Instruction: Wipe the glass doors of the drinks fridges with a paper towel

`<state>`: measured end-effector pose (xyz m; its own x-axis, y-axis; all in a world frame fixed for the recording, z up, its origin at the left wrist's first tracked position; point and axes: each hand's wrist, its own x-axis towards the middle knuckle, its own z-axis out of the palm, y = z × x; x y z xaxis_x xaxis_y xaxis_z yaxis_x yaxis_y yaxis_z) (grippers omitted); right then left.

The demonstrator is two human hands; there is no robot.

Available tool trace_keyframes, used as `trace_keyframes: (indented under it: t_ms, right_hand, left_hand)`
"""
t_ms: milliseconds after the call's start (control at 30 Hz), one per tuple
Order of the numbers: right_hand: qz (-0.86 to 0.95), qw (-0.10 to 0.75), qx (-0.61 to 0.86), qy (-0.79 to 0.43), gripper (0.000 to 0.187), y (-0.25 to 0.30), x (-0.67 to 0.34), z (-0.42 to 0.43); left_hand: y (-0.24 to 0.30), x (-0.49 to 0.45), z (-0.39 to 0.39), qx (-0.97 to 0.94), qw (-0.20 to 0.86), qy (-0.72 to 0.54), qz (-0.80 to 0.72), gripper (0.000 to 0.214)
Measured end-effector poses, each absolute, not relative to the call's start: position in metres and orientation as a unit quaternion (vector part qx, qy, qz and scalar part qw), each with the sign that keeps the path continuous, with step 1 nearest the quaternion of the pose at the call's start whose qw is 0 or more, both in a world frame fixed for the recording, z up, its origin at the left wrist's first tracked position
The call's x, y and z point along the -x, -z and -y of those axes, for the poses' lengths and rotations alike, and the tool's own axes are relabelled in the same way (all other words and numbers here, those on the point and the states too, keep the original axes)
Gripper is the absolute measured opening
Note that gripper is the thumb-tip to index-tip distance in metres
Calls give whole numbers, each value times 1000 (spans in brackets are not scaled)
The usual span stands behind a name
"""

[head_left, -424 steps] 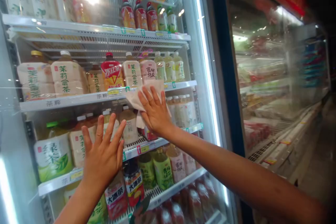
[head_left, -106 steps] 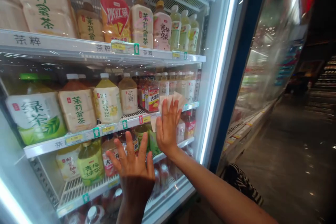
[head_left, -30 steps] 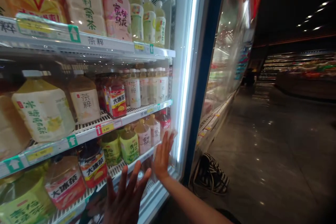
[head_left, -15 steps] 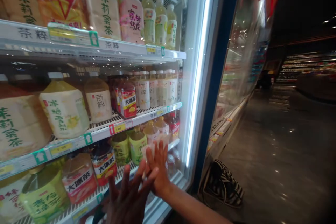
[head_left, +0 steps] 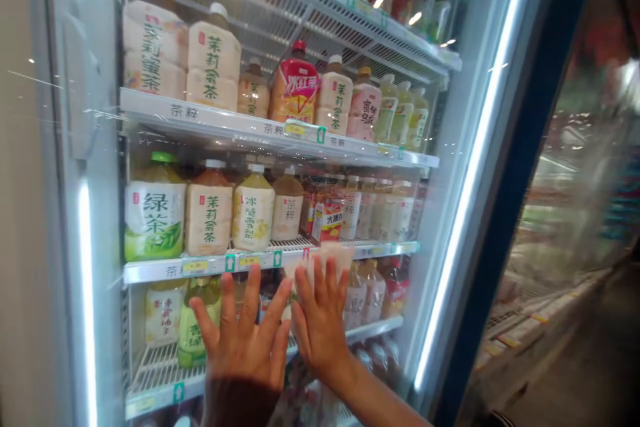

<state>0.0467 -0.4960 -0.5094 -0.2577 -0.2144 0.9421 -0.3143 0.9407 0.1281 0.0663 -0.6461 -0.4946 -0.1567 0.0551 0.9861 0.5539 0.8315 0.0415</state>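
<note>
My left hand [head_left: 246, 339] lies flat on the glass door [head_left: 350, 27] of a drinks fridge, fingers spread and nothing in it. Right beside it, my right hand [head_left: 320, 320] presses a pale folded cloth [head_left: 331, 257] flat against the same glass, fingers stretched out over it. The cloth shows above my fingertips, level with the third shelf [head_left: 210, 265]. Behind the glass stand rows of tea bottles [head_left: 207, 217].
A bright vertical light strip [head_left: 465, 193] and a dark blue door frame [head_left: 520, 180] border the door on the right. Another glass-fronted chiller [head_left: 565, 213] follows further right. A lit strip [head_left: 87, 280] runs down the door's left edge.
The view has swung left and back, showing more of the door. My right hand with the cloth has moved up and left from the door's lower right; my left hand stays flat beside it.
</note>
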Motion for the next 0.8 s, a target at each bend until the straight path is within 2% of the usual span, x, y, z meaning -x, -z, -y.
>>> trace_keyframes:
  t_ms: [100, 300, 500, 700, 800]
  right_hand:
    - [780, 600, -166, -62, 76, 473, -46, 520]
    - [789, 577, -208, -19, 75, 502, -54, 553]
    - [774, 600, -197, -40, 75, 458, -47, 583]
    - [795, 562, -228, 15, 75, 513, -58, 569]
    - [793, 562, -234, 27, 76, 488, -56, 563]
  left_hand:
    - [491, -70, 670, 172, 606, 206, 749, 75]
    - [494, -71, 697, 153, 579, 231, 767, 73]
    - [496, -73, 707, 160, 566, 253, 768, 69]
    - [493, -74, 722, 154, 571, 257, 765, 74]
    - [493, -71, 722, 149, 578, 258, 759, 73]
